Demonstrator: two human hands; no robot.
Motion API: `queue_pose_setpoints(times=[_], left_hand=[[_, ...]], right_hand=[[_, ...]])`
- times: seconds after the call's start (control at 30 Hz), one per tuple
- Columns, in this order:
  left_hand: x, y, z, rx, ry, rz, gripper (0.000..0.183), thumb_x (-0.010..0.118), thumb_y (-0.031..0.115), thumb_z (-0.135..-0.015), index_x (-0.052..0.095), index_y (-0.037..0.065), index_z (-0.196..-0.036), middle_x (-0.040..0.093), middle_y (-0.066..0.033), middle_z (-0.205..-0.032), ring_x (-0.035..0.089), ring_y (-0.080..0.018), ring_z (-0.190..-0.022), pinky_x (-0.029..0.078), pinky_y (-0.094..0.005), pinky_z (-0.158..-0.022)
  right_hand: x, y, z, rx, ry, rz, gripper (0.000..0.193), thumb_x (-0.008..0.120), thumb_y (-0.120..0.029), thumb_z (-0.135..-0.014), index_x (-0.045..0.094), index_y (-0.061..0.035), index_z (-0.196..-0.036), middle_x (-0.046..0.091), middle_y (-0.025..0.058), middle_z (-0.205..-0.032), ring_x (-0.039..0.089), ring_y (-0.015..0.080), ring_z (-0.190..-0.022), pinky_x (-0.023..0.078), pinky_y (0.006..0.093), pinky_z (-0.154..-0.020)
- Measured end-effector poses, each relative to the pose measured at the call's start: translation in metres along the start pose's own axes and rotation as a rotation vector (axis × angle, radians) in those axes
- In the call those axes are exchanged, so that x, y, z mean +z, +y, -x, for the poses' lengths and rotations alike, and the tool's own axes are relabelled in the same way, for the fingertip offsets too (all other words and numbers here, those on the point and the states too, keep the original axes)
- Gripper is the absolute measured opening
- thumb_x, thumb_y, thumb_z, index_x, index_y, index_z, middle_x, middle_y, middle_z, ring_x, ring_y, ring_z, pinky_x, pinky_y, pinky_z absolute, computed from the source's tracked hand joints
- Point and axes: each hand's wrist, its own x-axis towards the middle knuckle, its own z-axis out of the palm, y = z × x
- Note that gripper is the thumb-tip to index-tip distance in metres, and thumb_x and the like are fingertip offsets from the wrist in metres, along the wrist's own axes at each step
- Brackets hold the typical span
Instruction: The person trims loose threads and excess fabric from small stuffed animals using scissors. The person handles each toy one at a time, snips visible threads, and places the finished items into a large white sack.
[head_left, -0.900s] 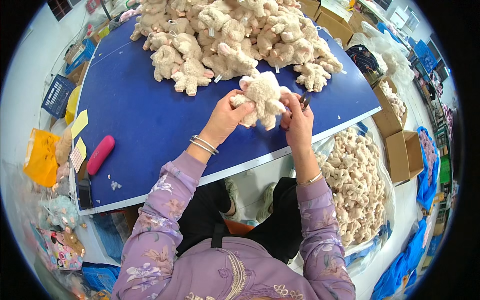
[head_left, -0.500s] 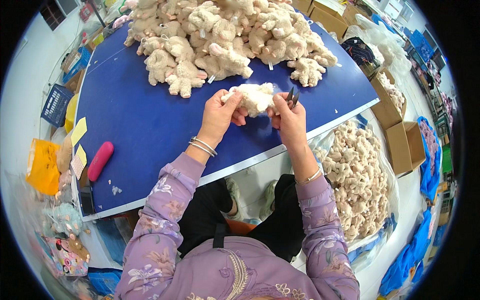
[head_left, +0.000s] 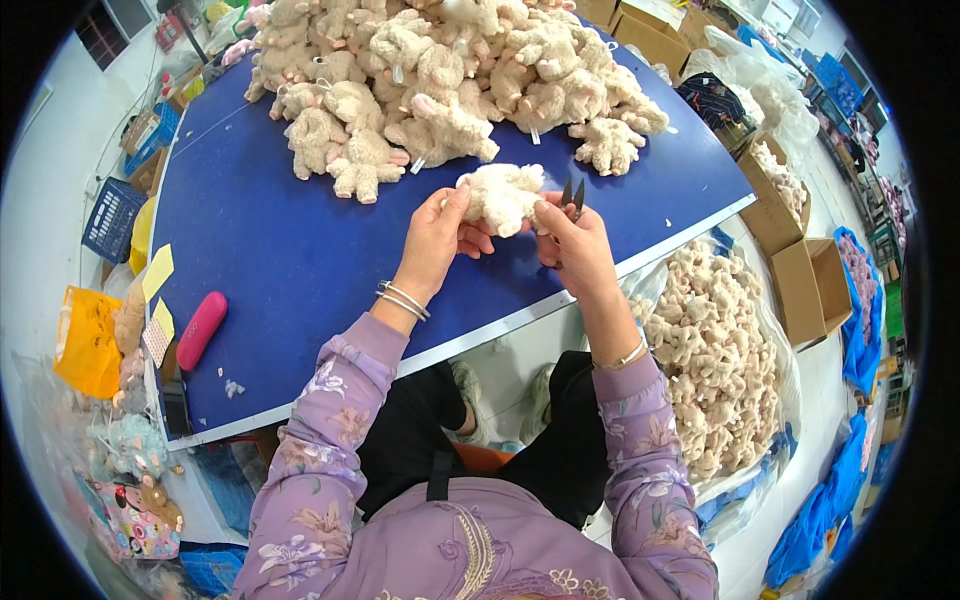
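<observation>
A small cream plush toy (head_left: 503, 198) is held up over the near part of the blue table. My left hand (head_left: 437, 235) pinches its left side between thumb and fingers. At its right side, the thumb and forefinger of my right hand (head_left: 578, 245) grip the plush too. That same hand also keeps a pair of dark thread snips (head_left: 572, 197) in its fingers, blades pointing up and away from me. The snips' handle is mostly hidden in the palm. Beyond my hands lies a big heap of cream plush toys (head_left: 440, 75), several with white tags.
On the blue table (head_left: 300, 260), a pink case (head_left: 201, 331) and yellow paper notes (head_left: 158, 270) lie at the left edge. A large bag of small plush pieces (head_left: 710, 360) stands right of my knees, beside an open cardboard box (head_left: 800, 300). Blue crates (head_left: 115, 218) stand far left.
The plush toy has been turned slightly and lifted a little between my hands. The snips in my right hand have shifted a bit to the left.
</observation>
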Motion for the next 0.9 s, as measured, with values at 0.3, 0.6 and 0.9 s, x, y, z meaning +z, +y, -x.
queue_pose_setpoints(times=[0.3,0.6,0.9], left_hand=[[-0.011,-0.007,-0.005,-0.009,0.008,-0.002,0.031,0.045,0.038,-0.101,0.057,0.01,-0.097,0.068,-0.0091,-0.085,0.063,-0.012,-0.062,0.048,-0.0226,-0.053],[-0.009,-0.011,-0.005,0.006,-0.029,-0.047,0.027,0.045,0.033,-0.101,0.057,0.01,-0.095,0.067,-0.0087,-0.084,0.062,-0.0109,-0.062,0.047,-0.0222,-0.054],[-0.002,-0.006,0.003,0.049,-0.074,-0.086,0.047,0.055,0.035,-0.097,0.042,0.006,-0.132,0.058,-0.0093,-0.12,0.063,-0.0155,-0.095,0.05,-0.0247,-0.067]], right_hand=[[-0.075,-0.106,0.001,-0.624,0.011,-0.293,0.05,0.036,-0.045,-0.1,0.048,-0.0046,-0.127,0.062,0.0142,-0.112,0.029,0.0045,-0.041,0.026,0.0224,-0.04],[-0.098,-0.007,-0.09,-0.243,0.581,1.427,0.042,0.073,-0.031,-0.075,0.063,-0.0135,-0.111,0.06,0.0144,-0.117,0.063,0.0351,-0.098,0.051,0.0432,-0.085],[-0.011,-0.019,-0.026,-0.328,0.079,0.584,0.015,0.061,-0.003,-0.079,0.056,-0.0001,-0.093,0.051,-0.0049,-0.072,0.045,0.0016,-0.062,0.037,0.0192,-0.054]])
